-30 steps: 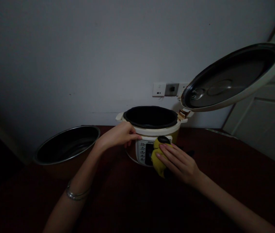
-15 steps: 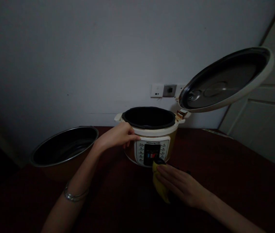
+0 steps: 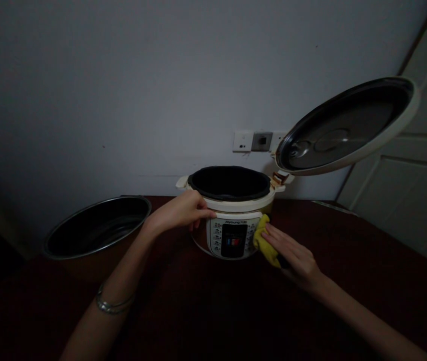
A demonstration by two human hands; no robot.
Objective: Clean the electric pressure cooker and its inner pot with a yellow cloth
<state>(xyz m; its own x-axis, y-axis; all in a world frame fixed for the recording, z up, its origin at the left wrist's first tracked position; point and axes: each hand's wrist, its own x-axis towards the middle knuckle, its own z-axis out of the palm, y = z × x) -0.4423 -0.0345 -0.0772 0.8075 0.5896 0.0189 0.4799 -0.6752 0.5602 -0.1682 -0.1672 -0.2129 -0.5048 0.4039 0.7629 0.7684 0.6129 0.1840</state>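
Observation:
An electric pressure cooker (image 3: 241,205) with a white rim stands on the dark red table, its round lid (image 3: 367,148) swung up to the right. Its front carries a control panel (image 3: 234,240) with a dark display and button rows. My left hand (image 3: 189,208), a silver bracelet on its wrist, grips the cooker's upper front left edge with curled fingers. My right hand (image 3: 292,253) presses a yellow cloth (image 3: 265,243) against the right side of the panel. The palm and some fingertips of that hand are hidden.
To the left, a deep inner pot (image 3: 100,253) with a dark inside sits on the table (image 3: 198,311). Wall sockets (image 3: 260,142) are behind the cooker. A pale door (image 3: 412,185) stands at the right. The light is dim.
My right hand has moved the yellow cloth up and right, from the panel's lower edge to its right side. My left hand keeps its place on the cooker.

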